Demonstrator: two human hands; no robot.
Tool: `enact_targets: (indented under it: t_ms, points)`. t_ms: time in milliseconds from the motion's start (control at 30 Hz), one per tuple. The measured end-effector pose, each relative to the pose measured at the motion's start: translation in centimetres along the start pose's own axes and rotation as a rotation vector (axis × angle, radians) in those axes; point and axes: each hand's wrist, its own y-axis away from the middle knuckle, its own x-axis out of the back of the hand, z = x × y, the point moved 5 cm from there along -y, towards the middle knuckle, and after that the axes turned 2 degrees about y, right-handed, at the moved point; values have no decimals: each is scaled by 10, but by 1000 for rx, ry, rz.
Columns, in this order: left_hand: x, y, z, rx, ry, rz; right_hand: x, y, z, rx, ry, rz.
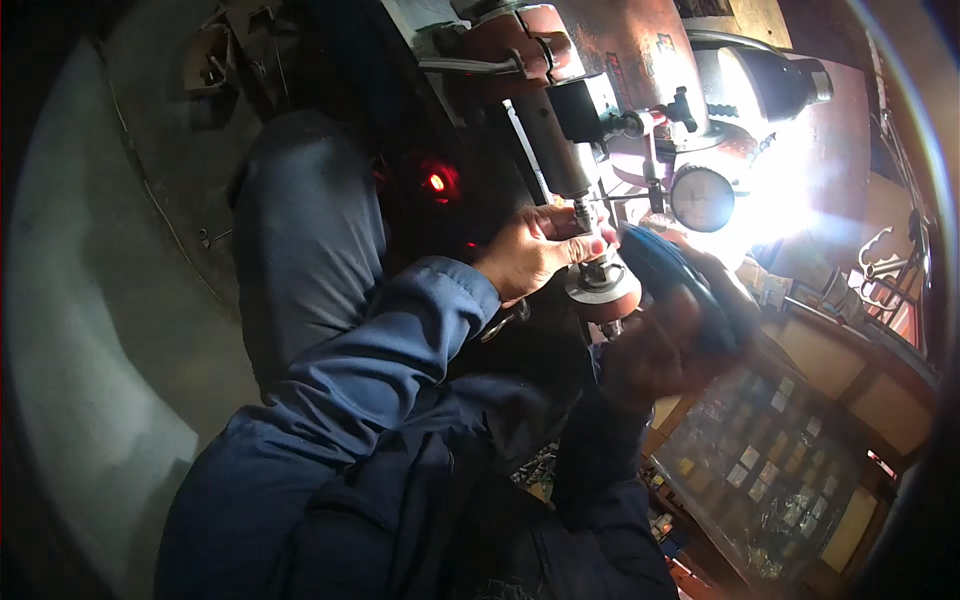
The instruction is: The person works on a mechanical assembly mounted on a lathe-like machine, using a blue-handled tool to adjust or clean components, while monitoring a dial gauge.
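My left hand point(540, 250) is closed, with thumb and fingers pinched around a slim metal shaft point(584, 212) under a machine's grey spindle point(562, 150). Just below those fingers sits a round metal disc point(600, 286) with a reddish-brown rim. A small stub pokes out under the disc. Right of it, my right hand point(680, 335) is smeared by motion. It seems curled around a long dark-blue thing point(672, 262), too blurred to tell its kind. Close above this blue thing hangs a round dial gauge point(702, 197) on a jointed holder point(650, 125).
A bright work lamp point(750, 85) glares beside the machine's reddish column point(655, 60). A metal lever point(470, 66) juts left from the machine head. A red light point(437, 182) glows near my knee point(305, 170). At lower right is a clear-covered case point(760, 465) of small parts.
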Motion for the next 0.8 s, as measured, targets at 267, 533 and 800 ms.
enact_targets:
  t_ms: [267, 533, 800]
  points:
    - [9, -3, -9, 17, -39, -6, -17, 18, 7, -141, -237, 17]
    - [6, -2, -9, 1, -18, 6, -23, 27, 10, -100, -333, 39]
    - [4, -2, -5, -29, -34, 4, -31, 21, 11, -124, -182, 19]
